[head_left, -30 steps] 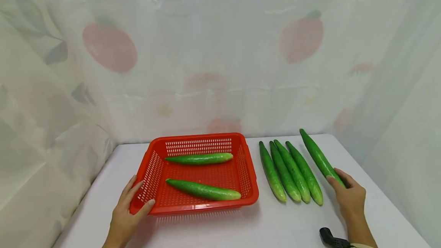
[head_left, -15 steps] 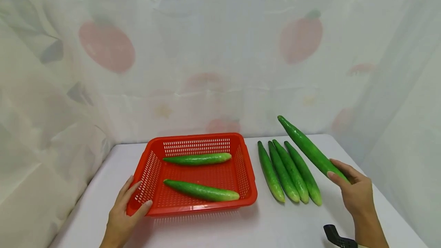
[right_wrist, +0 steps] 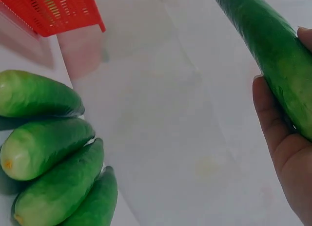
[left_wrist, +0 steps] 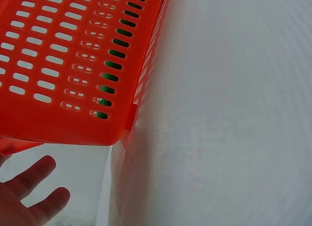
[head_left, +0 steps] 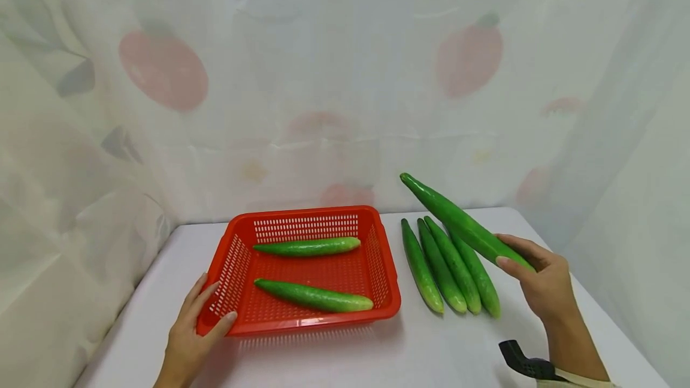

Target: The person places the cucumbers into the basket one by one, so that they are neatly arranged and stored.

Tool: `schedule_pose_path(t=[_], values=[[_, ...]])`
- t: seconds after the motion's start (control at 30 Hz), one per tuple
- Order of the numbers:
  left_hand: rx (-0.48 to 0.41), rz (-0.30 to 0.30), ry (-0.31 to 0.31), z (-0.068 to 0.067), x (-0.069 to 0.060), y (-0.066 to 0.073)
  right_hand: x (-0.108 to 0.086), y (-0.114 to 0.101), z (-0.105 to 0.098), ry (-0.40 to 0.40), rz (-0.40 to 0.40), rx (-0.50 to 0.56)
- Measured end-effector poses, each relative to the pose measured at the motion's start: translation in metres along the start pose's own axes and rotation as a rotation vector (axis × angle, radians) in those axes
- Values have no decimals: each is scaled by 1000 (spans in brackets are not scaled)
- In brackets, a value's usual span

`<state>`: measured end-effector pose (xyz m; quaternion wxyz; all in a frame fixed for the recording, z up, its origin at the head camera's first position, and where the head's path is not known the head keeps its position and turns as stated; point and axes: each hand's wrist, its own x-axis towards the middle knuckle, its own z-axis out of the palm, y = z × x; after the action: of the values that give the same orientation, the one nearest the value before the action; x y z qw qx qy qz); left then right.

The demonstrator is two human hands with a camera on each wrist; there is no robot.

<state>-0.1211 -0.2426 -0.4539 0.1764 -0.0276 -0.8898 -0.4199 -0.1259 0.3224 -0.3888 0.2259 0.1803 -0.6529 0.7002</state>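
My right hand grips the thick end of a cucumber, held up off the table and slanting to the upper left. In the right wrist view that cucumber lies between the thumb and fingers of my hand. My left hand rests at the near left corner of the red basket, its fingers spread along the side. Two cucumbers lie crosswise in the basket, apart from each other. The left wrist view shows the basket's slotted side above my left fingers.
Several cucumbers lie side by side on the white table, right of the basket. A black curved device sits by my right wrist. Pale printed sheets stand behind and at both sides.
My right hand has raised the cucumber off the table and carried it leftward, so it now partly overlaps the rightmost cucumber of the row in view. My left hand keeps its place at the basket.
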Motion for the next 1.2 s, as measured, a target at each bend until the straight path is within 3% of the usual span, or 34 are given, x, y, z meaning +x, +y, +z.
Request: schedule_pose_path(t=[0.27, 0.47, 0.9, 1.2], values=[[-8, -5, 0, 0, 0, 0, 13, -8, 13, -95, -23, -67], [0, 27, 21, 0, -1, -1, 25, -11, 29, -188, -30, -50], [-17, 25, 18, 2, 0, -1, 43, -12, 61, -222, -6, -182], [-1, -7, 5, 0, 0, 3, 50, -9, 85, -300, 32, -164]])
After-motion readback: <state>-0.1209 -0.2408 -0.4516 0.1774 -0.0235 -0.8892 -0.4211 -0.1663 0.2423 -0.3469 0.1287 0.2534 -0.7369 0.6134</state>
